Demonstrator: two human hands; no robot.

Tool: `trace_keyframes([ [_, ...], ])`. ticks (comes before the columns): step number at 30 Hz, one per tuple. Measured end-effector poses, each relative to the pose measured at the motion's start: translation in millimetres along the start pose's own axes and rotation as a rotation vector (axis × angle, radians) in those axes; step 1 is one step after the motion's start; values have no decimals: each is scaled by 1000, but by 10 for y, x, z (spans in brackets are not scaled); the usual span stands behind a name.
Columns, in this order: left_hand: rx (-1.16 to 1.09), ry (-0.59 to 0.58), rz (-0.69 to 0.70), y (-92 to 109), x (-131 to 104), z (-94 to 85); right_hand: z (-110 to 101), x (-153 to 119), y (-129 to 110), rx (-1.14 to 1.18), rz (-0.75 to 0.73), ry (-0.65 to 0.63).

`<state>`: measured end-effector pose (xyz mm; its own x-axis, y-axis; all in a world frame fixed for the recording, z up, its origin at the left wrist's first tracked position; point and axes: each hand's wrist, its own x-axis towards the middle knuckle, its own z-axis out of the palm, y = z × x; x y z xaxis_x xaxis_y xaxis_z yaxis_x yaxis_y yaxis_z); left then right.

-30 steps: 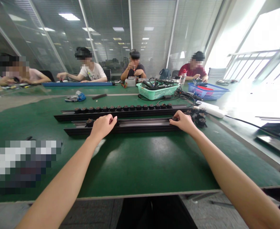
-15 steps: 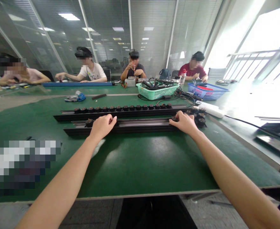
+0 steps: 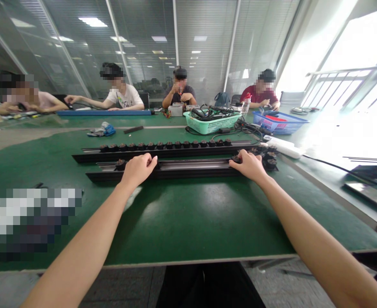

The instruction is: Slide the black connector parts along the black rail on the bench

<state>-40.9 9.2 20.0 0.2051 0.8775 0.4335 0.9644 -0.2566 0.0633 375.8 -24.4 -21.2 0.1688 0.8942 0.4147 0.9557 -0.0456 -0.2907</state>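
Note:
A long black rail (image 3: 194, 165) with a silvery channel lies across the table in front of me. Over its left part, my left hand (image 3: 139, 168) is closed, fingers curled down; what they grip is mostly hidden, with a dark edge showing by the thumb. A small black round piece (image 3: 120, 164) sits in the channel just left of that hand. Toward the right end, my right hand (image 3: 248, 164) pinches another black round piece (image 3: 235, 159) at the channel, partly covered by the fingers. More black round pieces (image 3: 270, 161) cluster beside the rail's right end.
Behind lies a second black rail (image 3: 149, 154) carrying a row of round pieces. Farther back are a green basket (image 3: 212, 125) of cables, a blue basket (image 3: 281, 124), gloves (image 3: 101, 129) and a white power strip (image 3: 283, 147). Several people sit across the table (image 3: 188, 222).
My right hand has slid very slightly right along the rail. My left hand stays put. Across the table, a co-worker's arm has reached farther left.

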Motion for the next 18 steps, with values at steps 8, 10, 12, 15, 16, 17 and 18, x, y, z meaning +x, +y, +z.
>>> trace_keyframes([
  [8,1,3,6,-4,5,-4,-19,3,10,-20,-15,-33],
  [10,0,3,6,-2,7,-6,-26,3,3,-31,-15,-37],
  [12,2,4,1,0,8,-6,-30,1,-6,-40,-18,-40],
  [15,2,3,-3,-4,7,1,-32,-1,-16,-55,-14,-33],
  [16,1,3,-2,-7,7,4,-32,-1,-17,-61,-12,-29],
  [17,0,5,-1,-10,7,7,-32,-2,-16,-68,-10,-25],
  [18,-1,5,-1,-13,7,9,-33,-2,-15,-75,-8,-22],
])
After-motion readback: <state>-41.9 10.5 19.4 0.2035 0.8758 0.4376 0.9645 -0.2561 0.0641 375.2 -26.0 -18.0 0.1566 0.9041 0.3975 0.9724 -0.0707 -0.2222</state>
